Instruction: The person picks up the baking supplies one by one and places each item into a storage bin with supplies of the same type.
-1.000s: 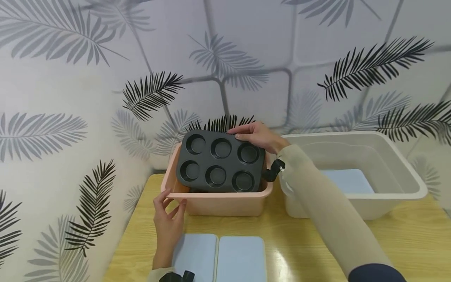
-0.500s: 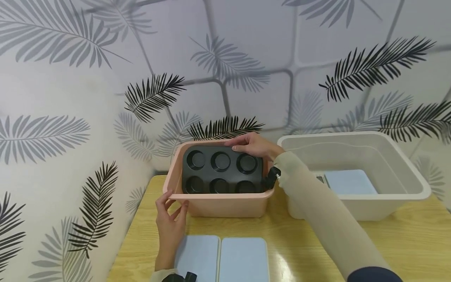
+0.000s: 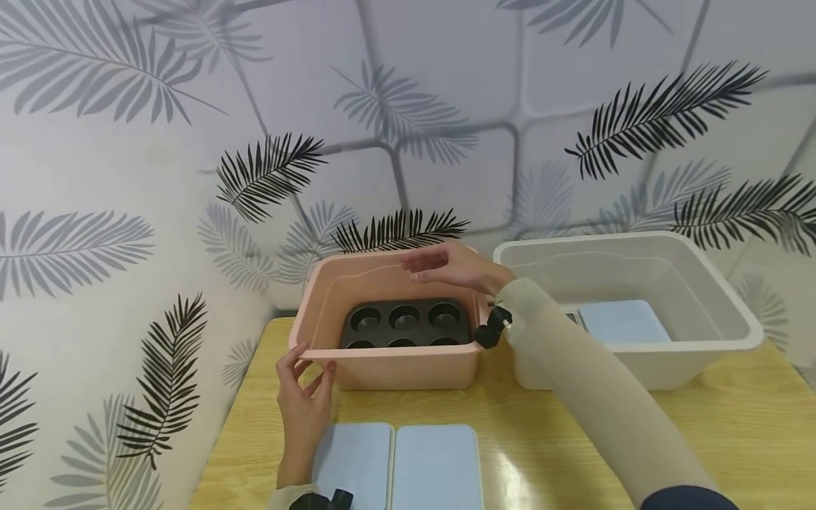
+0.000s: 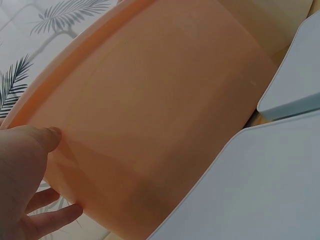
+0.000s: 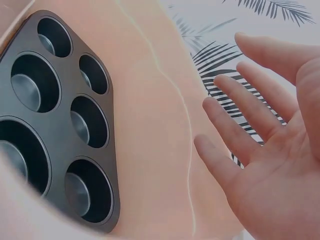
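Lower left of the head view, the left hand rests on the near left corner of the pink tub, thumb and fingertips pinching its rim; the left wrist view shows the thumb pressed flat against the tub's outer wall. Just below that hand, at the bottom edge of the frame, two pale blue boards lie side by side on the wooden table. At centre, the black six-cup muffin tin lies flat on the bottom of the pink tub, its near row of cups partly hidden by the front wall. Above the tub's far right corner the right hand hovers with fingers spread and relaxed, gripping nothing; the right wrist view shows its open palm well clear of the tin. Right of centre stands a white tub, just beside the pink one, with another pale blue board lying inside it.
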`<action>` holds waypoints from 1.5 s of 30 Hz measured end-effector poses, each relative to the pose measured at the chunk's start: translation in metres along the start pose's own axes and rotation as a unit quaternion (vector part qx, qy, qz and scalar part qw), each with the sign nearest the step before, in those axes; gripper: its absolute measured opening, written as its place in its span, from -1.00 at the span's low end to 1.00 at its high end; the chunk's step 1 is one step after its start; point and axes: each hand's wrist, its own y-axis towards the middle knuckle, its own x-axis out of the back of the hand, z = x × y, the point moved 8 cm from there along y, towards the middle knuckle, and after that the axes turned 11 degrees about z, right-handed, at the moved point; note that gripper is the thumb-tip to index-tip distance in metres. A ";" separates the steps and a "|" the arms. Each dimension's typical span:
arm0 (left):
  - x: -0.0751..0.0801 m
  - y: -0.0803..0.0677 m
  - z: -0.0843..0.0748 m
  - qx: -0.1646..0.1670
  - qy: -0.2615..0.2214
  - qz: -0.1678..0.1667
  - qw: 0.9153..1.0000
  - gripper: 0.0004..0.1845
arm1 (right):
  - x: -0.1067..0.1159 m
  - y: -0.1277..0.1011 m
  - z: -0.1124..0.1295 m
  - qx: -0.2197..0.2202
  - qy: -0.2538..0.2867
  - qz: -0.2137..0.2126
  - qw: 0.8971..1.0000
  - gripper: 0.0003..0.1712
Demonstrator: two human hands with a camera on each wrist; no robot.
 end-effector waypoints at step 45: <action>0.001 -0.017 -0.009 0.049 0.022 0.100 0.994 -0.03 | 0.030 -0.163 0.011 0.048 -0.045 -0.066 0.996 -0.55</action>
